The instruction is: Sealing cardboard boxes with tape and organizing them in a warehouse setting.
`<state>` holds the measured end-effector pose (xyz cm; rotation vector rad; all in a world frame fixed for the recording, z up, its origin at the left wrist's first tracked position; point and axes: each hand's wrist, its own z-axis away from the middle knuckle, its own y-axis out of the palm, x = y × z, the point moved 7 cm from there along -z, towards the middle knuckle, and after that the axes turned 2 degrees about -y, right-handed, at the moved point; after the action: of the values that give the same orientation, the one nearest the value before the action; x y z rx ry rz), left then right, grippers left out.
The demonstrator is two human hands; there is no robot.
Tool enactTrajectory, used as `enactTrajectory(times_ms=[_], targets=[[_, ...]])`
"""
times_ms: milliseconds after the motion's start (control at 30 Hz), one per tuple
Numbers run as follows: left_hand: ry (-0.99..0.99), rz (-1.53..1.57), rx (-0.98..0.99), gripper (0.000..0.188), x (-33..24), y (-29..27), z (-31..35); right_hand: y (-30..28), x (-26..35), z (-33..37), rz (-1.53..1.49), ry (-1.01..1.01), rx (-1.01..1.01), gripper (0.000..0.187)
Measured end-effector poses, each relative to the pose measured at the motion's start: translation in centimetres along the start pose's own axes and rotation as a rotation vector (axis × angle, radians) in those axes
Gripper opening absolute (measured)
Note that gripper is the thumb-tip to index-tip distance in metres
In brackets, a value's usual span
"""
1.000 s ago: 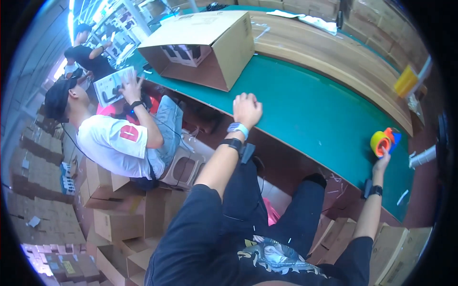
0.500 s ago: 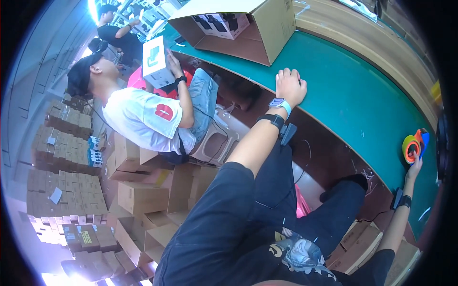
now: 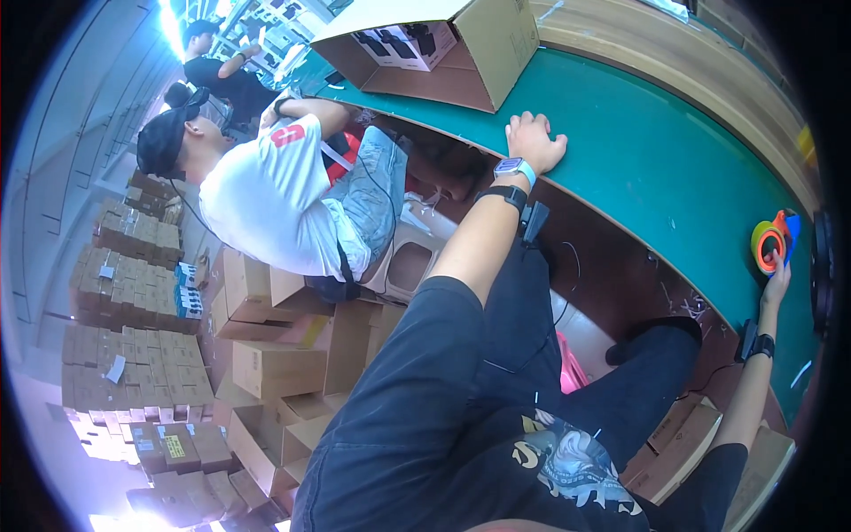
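My left hand (image 3: 534, 144) rests on the green tabletop (image 3: 620, 146) by its front edge, fingers stretched out and a little apart, holding nothing. Just beyond it lies an open cardboard carton (image 3: 502, 55) on its side, its mouth facing me. Inside the carton is a white box (image 3: 409, 46) with dark pictures on it. At the far right, my right hand (image 3: 777, 277) has its fingers closed on a tape dispenser (image 3: 790, 229), blue and orange, with a yellow-green roll. The dispenser is on the tabletop, and part of my grip is hidden.
A co-worker in a white shirt (image 3: 266, 199) sits at the left on a plastic stool (image 3: 412, 262). Cardboard boxes (image 3: 279, 368) stand on the floor behind, with tall stacks (image 3: 133, 363) further left. A dangling cable (image 3: 576, 266) hangs below the table edge.
The co-worker has leaned toward the table, and the white box that person held is no longer visible. My hands keep nearly the same places; the view has shifted slightly.
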<state>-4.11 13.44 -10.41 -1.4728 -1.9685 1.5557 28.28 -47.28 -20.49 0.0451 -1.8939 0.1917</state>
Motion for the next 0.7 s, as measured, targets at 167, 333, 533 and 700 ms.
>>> enactTrajectory(times_ms=[167,333,533,700], targets=[[0.000,-0.056,-0.056,0.021,0.1,0.4,0.1,0.5,0.3,0.7,0.091,-0.023,-0.009,0.021],[0.059,0.107,-0.206,0.023,0.8,0.1,-1.0,0.5,0.7,-0.6,0.077,0.006,0.037,0.023],[0.057,0.074,-0.175,0.024,0.2,-0.4,0.1,0.8,0.6,0.2,0.126,-0.048,0.003,0.023],[-0.045,0.047,-0.008,0.023,0.2,-0.5,-0.1,1.2,1.5,0.6,0.145,-0.030,0.018,0.022]])
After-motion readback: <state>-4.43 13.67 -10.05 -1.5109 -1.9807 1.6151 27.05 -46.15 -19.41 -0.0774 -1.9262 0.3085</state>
